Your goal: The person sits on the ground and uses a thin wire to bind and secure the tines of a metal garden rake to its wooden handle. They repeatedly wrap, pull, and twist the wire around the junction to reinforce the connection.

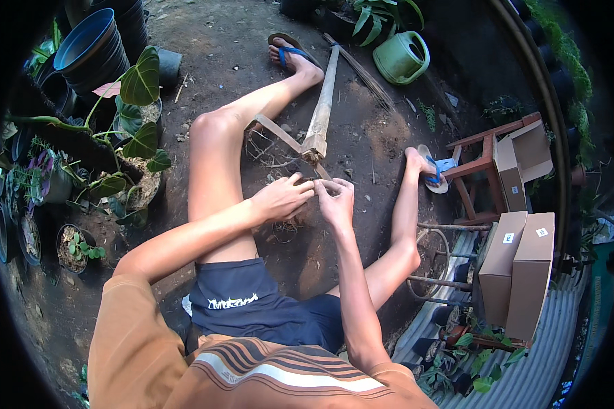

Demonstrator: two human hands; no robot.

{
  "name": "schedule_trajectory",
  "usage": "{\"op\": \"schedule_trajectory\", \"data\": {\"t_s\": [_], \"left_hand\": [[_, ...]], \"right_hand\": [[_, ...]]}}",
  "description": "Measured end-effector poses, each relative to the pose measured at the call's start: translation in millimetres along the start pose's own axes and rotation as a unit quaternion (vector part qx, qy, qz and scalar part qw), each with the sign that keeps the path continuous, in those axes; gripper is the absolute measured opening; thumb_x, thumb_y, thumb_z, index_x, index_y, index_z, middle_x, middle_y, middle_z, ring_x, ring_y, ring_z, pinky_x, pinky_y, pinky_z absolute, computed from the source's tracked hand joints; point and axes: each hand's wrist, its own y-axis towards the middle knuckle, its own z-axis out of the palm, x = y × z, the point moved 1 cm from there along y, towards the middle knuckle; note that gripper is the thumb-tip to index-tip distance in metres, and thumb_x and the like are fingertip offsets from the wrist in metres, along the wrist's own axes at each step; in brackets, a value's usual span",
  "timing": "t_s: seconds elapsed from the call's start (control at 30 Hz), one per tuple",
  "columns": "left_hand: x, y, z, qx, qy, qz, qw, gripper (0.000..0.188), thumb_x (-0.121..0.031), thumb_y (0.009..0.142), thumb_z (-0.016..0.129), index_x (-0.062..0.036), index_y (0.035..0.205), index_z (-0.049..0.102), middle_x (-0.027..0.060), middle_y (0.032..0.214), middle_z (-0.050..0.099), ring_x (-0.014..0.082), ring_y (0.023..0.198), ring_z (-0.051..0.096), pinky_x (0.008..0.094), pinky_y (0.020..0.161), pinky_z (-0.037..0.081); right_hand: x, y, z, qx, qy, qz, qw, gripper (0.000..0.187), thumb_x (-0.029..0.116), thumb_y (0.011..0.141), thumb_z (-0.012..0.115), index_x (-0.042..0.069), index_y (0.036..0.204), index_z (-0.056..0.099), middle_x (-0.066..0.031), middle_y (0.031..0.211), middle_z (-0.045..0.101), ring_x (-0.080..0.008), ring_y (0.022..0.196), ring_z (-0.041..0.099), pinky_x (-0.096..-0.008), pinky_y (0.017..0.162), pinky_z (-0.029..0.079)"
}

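I am far away, looking through the head camera. A long-handled tool [323, 102] is out on the dirt ground [215, 61], between the left leg [215, 163] and the right leg [404, 215]. Its wooden handle points away from both hands, leaning a little to the right at the far end. Its flat bar crosses at the near end, slanting from far left down to near right.

The bar's near tip is just ahead of the fingers. The right hand [338, 204] is the nearer one, right below that tip, with its thumb and pointing finger pinched together. The left hand [286, 198] is just beside it, fingers curled in. I cannot tell if either one has something small in it. Thin twigs [269, 158] are by the bar's left part.
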Motion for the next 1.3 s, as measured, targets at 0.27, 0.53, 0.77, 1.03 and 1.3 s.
{"op": "schedule_trajectory", "data": {"t_s": [0.27, 0.53, 0.77, 1.03, 1.3], "left_hand": [[-8.1, -13.8, 15.7, 0.110, -0.108, -0.076, 0.985, 0.058, -0.019, 0.091, 0.067, 0.0039, 0.141, 0.050, 0.0200, 0.148, 0.049, 0.0436, 0.124, 0.055, 0.0485, 0.109, 0.046], [-8.6, -7.5, 25.7, -0.123, -0.502, -0.467, 0.718, 0.030, -0.023, 0.103, 0.065, 0.0016, 0.118, 0.074, 0.0079, 0.103, 0.077, 0.0122, 0.086, 0.070, 0.0280, 0.071, 0.058], [-22.6, 8.0, 35.5, -0.191, -0.547, -0.496, 0.646, 0.028, -0.026, 0.103, 0.068, 0.0002, 0.104, 0.078, 0.0006, 0.087, 0.073, 0.0043, 0.072, 0.060, 0.0235, 0.061, 0.050], [-48.1, 9.9, 47.5, -0.325, -0.700, -0.489, 0.407, 0.019, -0.023, 0.104, 0.059, -0.0084, 0.093, 0.064, -0.0009, 0.090, 0.061, 0.0089, 0.083, 0.056, 0.0260, 0.077, 0.047], [-44.9, 9.4, 46.9, -0.300, -0.650, -0.533, 0.451, 0.019, -0.024, 0.102, 0.060, -0.0087, 0.091, 0.063, 0.0001, 0.086, 0.057, 0.0099, 0.078, 0.052, 0.0252, 0.073, 0.044]], "right_hand": [[-37.9, -30.3, 49.5, -0.030, 0.141, 0.015, 0.989, 0.027, 0.021, 0.095, 0.077, -0.001, 0.111, 0.078, -0.0188, 0.147, 0.044, -0.0325, 0.114, 0.069, -0.0378, 0.092, 0.060], [-25.8, -44.4, 43.7, -0.056, 0.087, -0.107, 0.989, 0.018, 0.017, 0.096, 0.074, 0.008, 0.111, 0.080, -0.0154, 0.141, 0.051, -0.0333, 0.108, 0.070, -0.0425, 0.091, 0.058], [-25.9, -44.8, 40.8, -0.046, 0.069, -0.153, 0.985, 0.018, 0.015, 0.094, 0.074, 0.012, 0.112, 0.078, -0.0133, 0.143, 0.051, -0.0386, 0.095, 0.074, -0.0475, 0.076, 0.061], [-28.1, -40.1, 19.2, 0.005, 0.119, -0.123, 0.985, 0.022, 0.018, 0.092, 0.077, 0.006, 0.109, 0.076, -0.0136, 0.136, 0.058, -0.0358, 0.111, 0.070, -0.0418, 0.087, 0.059], [-25.4, 13.9, 10.2, 0.136, -0.019, -0.208, 0.968, 0.045, 0.020, 0.086, 0.076, 0.015, 0.129, 0.064, -0.0121, 0.117, 0.069, -0.0390, 0.097, 0.071, -0.0483, 0.083, 0.059]]}}
